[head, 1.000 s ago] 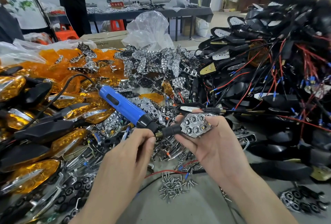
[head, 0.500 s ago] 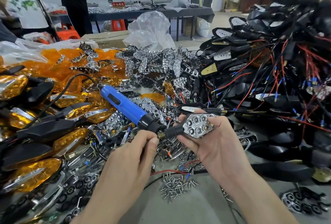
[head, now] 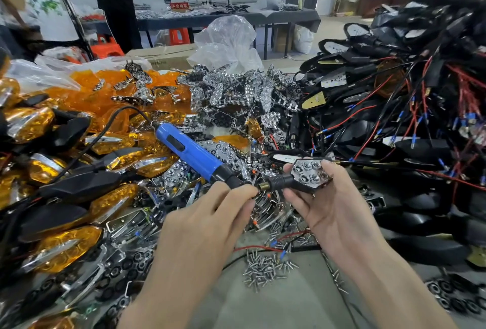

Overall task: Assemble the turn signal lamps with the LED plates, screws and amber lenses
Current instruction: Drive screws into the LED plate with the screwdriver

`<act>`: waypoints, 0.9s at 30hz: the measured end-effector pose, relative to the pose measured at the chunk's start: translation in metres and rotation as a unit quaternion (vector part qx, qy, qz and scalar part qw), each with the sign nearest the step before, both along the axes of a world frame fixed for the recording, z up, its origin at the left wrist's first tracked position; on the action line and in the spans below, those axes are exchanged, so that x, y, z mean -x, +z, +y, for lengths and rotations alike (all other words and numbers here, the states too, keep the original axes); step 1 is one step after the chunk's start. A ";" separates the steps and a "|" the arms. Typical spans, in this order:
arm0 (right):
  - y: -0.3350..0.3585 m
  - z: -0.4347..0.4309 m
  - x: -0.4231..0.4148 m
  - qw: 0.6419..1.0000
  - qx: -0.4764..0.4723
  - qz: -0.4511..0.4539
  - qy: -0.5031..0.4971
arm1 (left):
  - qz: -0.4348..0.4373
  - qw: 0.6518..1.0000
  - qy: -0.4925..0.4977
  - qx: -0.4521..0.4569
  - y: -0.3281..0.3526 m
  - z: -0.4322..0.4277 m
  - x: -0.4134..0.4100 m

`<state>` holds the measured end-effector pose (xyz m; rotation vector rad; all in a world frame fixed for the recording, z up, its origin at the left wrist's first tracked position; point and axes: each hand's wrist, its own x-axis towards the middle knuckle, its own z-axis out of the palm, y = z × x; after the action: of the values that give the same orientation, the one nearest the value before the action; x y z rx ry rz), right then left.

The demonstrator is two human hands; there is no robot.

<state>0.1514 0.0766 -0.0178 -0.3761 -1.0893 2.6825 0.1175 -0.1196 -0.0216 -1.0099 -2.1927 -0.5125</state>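
My right hand [head: 334,213] curls round the black shell of the turn signal lamp [head: 297,184], held above the bench with its chrome LED plate [head: 310,172] facing me. My left hand [head: 210,223] pinches the nose of the blue electric screwdriver [head: 192,152], just beside the lamp's threaded stem. The lamp seems light, stiff plastic with a slick, easily marked plate, so I'd hold it by the shell's edges. Finished amber lamps [head: 65,247] on the left and wired housings [head: 394,123] on the right crowd me, leaving only bare bench [head: 276,307] by the loose screws [head: 265,267].
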 end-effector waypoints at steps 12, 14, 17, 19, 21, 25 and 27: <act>0.002 -0.010 -0.004 0.999 0.025 0.039 -0.010 | -0.148 0.981 0.029 -0.124 0.006 0.016 -0.015; 0.003 -0.009 -0.006 0.999 0.025 0.042 -0.011 | -0.188 0.971 0.028 -0.144 0.004 0.014 -0.015; 0.004 -0.008 -0.004 0.998 0.021 0.060 -0.010 | -0.215 0.962 0.008 -0.166 0.003 0.011 -0.013; 0.006 -0.010 -0.004 0.997 0.020 0.077 0.011 | -0.228 0.956 0.011 -0.185 0.003 0.008 -0.009; 0.005 -0.011 -0.005 0.996 0.017 0.091 0.019 | -0.241 0.950 0.012 -0.197 0.002 0.006 -0.007; 0.001 -0.011 -0.006 0.993 0.022 0.110 0.034 | -0.252 0.946 0.012 -0.204 -0.004 0.008 -0.013; 0.003 -0.013 -0.007 0.992 0.022 0.114 0.043 | -0.263 0.941 0.015 -0.212 -0.006 0.008 -0.013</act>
<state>0.1581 0.0637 -0.0150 -0.0276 -1.0021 2.7446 0.1308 -0.1117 -0.0279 -0.6501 -2.3806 -1.2998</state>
